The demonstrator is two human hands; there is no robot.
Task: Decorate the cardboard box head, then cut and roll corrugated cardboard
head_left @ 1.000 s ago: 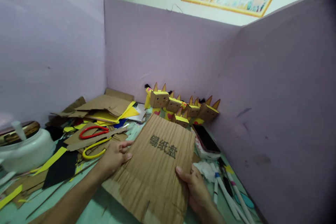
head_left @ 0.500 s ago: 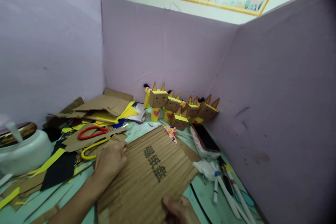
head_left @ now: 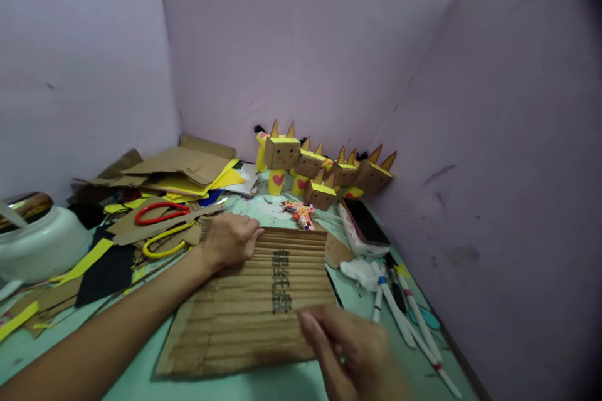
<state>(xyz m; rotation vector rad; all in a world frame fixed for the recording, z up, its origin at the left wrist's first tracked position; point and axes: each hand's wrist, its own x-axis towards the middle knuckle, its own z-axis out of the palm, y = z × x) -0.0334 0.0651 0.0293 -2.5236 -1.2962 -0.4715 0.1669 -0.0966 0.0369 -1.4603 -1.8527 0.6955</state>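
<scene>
A ribbed brown cardboard sheet (head_left: pixel 235 319) with dark printed characters lies on the light green table (head_left: pixel 136 376). My left hand (head_left: pixel 231 241) grips its far edge near the left corner, fingers closed. Over the near right part of the sheet is my right hand (head_left: pixel 352 351), thumb and forefinger drawn together; whatever may be between them is too blurred to make out. Beyond the sheet lies a patterned paper piece (head_left: pixel 301 213). Red-handled scissors (head_left: pixel 162 212) and a yellow scissor handle (head_left: pixel 167 243) rest on scraps to the left.
Cardboard box-headed figures (head_left: pixel 282 153) with pointed horns stand at the back. A phone (head_left: pixel 365 222) lies on a white case at the right, near white pens (head_left: pixel 395 313) and crumpled tissue (head_left: pixel 361 272). At left is a white pot (head_left: pixel 47 244). Purple panels (head_left: pixel 291 50) enclose the table.
The cardboard sheet has turned so its print runs straight toward me. My left hand has moved right along its far edge, my right hand slightly right and up. The view has tilted down.
</scene>
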